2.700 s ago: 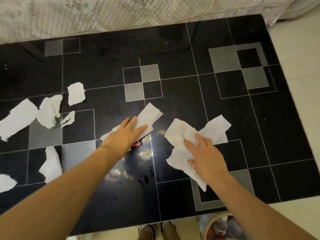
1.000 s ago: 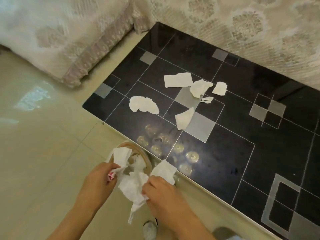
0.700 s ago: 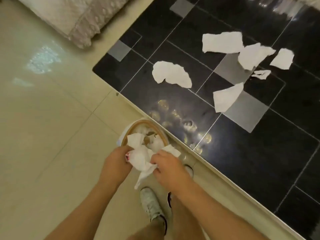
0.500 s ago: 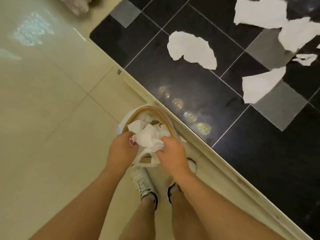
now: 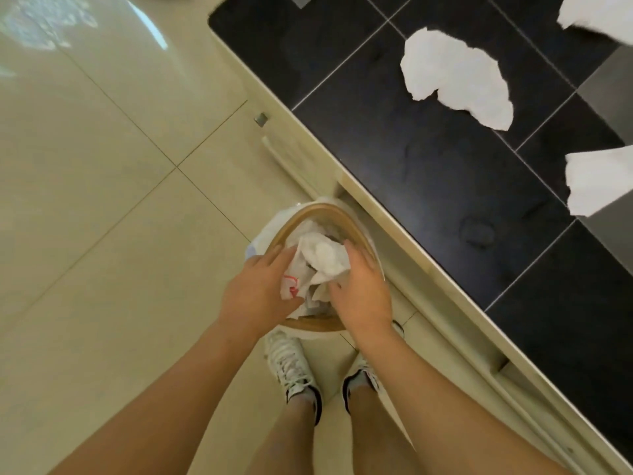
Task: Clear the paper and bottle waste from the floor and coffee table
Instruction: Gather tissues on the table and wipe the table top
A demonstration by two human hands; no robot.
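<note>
Cream floor tiles (image 5: 102, 207) run up to the pale edge of a black glass coffee table (image 5: 428, 173), where torn paper pieces (image 5: 455, 77) lie flat on the dark top. Against the table's side stands a wastebasket (image 5: 310, 216) with a wooden rim. Over its mouth, the left hand (image 5: 262, 291) and right hand (image 5: 363, 289) press from either side on a crumpled paper wad (image 5: 322, 260), fingers loosely curved around it. White sneakers (image 5: 291, 365) stand just below the basket.
</note>
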